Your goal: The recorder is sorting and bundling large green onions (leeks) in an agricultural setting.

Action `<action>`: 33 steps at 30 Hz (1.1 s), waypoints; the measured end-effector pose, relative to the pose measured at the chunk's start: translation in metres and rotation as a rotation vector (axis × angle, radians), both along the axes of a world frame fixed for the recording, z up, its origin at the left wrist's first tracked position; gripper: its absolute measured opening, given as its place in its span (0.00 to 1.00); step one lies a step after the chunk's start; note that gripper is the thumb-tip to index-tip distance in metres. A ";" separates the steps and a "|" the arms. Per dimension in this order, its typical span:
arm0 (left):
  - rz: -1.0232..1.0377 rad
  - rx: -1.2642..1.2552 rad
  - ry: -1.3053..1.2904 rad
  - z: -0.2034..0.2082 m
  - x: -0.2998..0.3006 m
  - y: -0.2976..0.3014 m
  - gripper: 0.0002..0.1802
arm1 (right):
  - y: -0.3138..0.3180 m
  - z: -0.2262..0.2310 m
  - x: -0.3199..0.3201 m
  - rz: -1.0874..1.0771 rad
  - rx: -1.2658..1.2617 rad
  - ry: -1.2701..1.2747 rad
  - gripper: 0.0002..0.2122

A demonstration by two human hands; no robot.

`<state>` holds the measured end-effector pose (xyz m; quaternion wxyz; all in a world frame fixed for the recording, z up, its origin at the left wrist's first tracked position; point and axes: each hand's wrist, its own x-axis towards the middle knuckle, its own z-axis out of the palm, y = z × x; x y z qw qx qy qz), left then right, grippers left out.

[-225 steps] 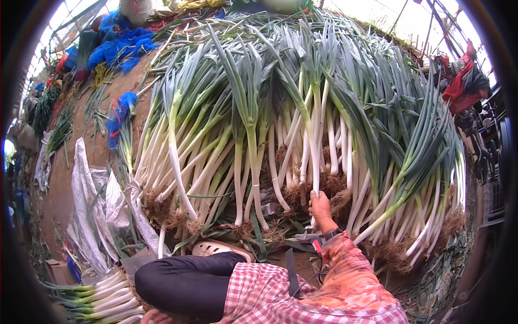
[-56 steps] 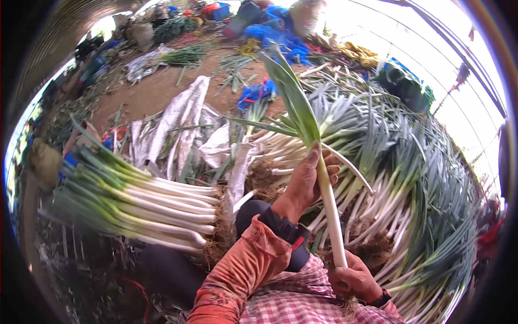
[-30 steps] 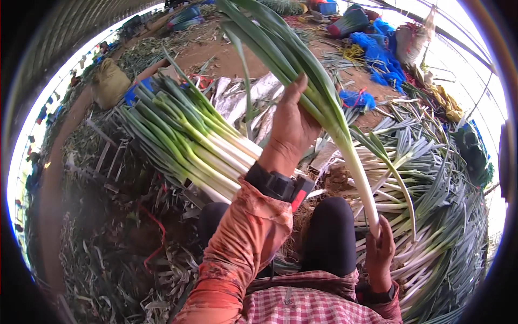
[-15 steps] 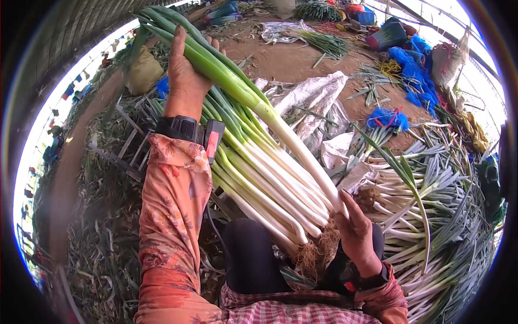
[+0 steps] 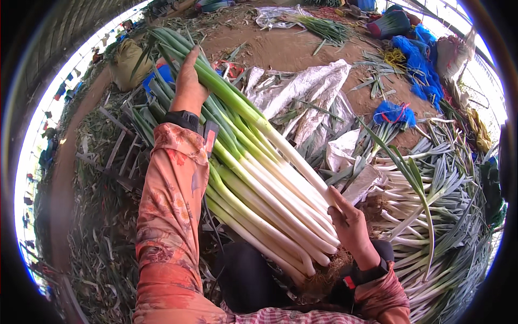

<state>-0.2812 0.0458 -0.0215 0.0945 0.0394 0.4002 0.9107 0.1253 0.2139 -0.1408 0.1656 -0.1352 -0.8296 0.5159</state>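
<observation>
We're looking down on a stack of leeks [image 5: 259, 183] lying slantwise across our lap, green tops pointing up and left, white stalks and hairy roots [image 5: 324, 275] down by our right wrist. Our left hand [image 5: 189, 86] is far out along the green end, fingers wrapped over the topmost leek [image 5: 243, 110] and gripping its leaves. That leek runs long and straight down the pile to our right hand [image 5: 350, 227], which is closed around its white shaft near the root end, thumb on top. So both hands are clamped on the same leek, one at each end, and it's resting right on top of the stack.

Our left forearm, in an orange patterned sleeve [image 5: 172, 205], lies along the left side of the pile, with a dark wristband [image 5: 186, 119] at the wrist. There's a dark band [image 5: 367, 272] on the right wrist as well.

Just beyond the stack, a crumpled silvery sheet [image 5: 302, 92] is spread on the bare dirt floor [image 5: 291, 48]. To the right, a big heap of loose leeks [image 5: 442, 216] fans out, white stalks toward us. Blue netting [image 5: 394, 113] sits near it on the ground, with more blue material [image 5: 421, 48] farther back. On the left, trimmed green leaves [image 5: 102, 216] litter the ground.
</observation>
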 end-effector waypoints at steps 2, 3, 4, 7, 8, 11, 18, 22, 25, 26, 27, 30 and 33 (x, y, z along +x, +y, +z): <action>0.046 -0.067 -0.058 -0.027 -0.011 0.001 0.27 | 0.001 -0.009 -0.004 -0.010 0.053 -0.051 0.21; 0.088 -0.452 0.172 -0.051 -0.022 -0.014 0.32 | -0.001 -0.012 -0.007 -0.009 0.062 -0.120 0.21; 0.120 -0.832 0.404 -0.079 -0.031 -0.030 0.36 | -0.002 -0.013 -0.010 -0.013 0.076 -0.190 0.21; 0.111 -0.605 0.094 -0.099 -0.028 -0.002 0.54 | 0.001 -0.022 -0.010 -0.064 0.268 -0.250 0.21; 0.114 -0.753 0.160 -0.098 -0.020 0.006 0.55 | 0.002 -0.023 -0.011 -0.075 0.272 -0.236 0.21; 0.302 -1.845 0.583 -0.089 0.002 0.023 0.55 | 0.001 -0.020 -0.011 -0.076 0.309 -0.256 0.20; -0.713 -2.031 1.224 -0.083 0.072 0.011 0.33 | 0.011 -0.021 -0.013 -0.005 0.298 -0.242 0.18; -0.714 -2.087 1.195 -0.086 0.072 0.009 0.32 | 0.011 -0.011 -0.019 0.020 0.465 -0.273 0.18; -0.726 -2.107 1.192 -0.088 0.070 0.012 0.32 | 0.026 -0.007 -0.022 0.088 0.713 -0.287 0.18; -0.719 -2.091 1.208 -0.088 0.070 0.014 0.31 | 0.037 -0.011 -0.020 0.141 0.627 -0.235 0.19; -0.714 -2.080 1.218 -0.089 0.070 0.014 0.31 | 0.045 -0.007 -0.021 0.178 0.387 -0.391 0.20; -0.712 -2.061 1.240 -0.088 0.071 0.014 0.30 | 0.064 0.000 -0.021 0.259 0.054 -0.555 0.19; -0.695 -2.044 1.251 -0.092 0.070 0.011 0.31 | 0.068 -0.013 -0.019 0.285 0.067 -0.472 0.20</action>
